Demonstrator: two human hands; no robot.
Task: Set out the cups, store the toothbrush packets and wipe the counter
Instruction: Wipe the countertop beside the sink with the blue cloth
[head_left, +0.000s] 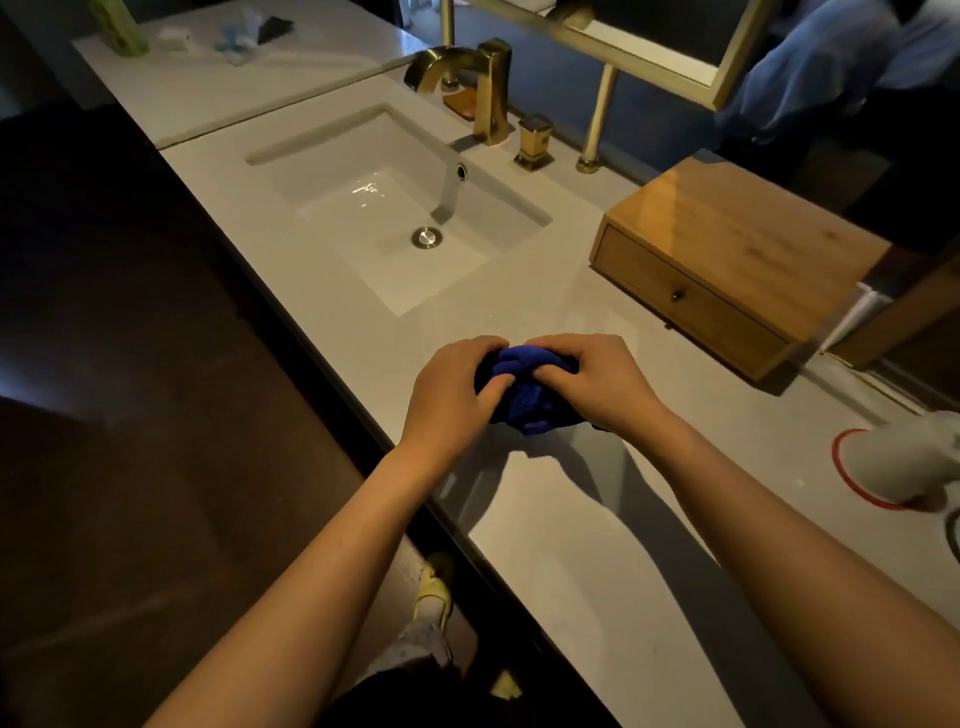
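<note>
In the head view, the wiping step is looking to be in hand: at the centre of the frame the left hand (457, 387) and right hand (597, 384) are both curling closed on a bunched blue cloth (524, 397), holding it just above the pale counter (571, 545). Next, I judge, the cloth needs spreading flat and pressing down. The wooden drawer box (727, 260) is sitting closed at right; the sink (395, 208) is lying above centre.
</note>
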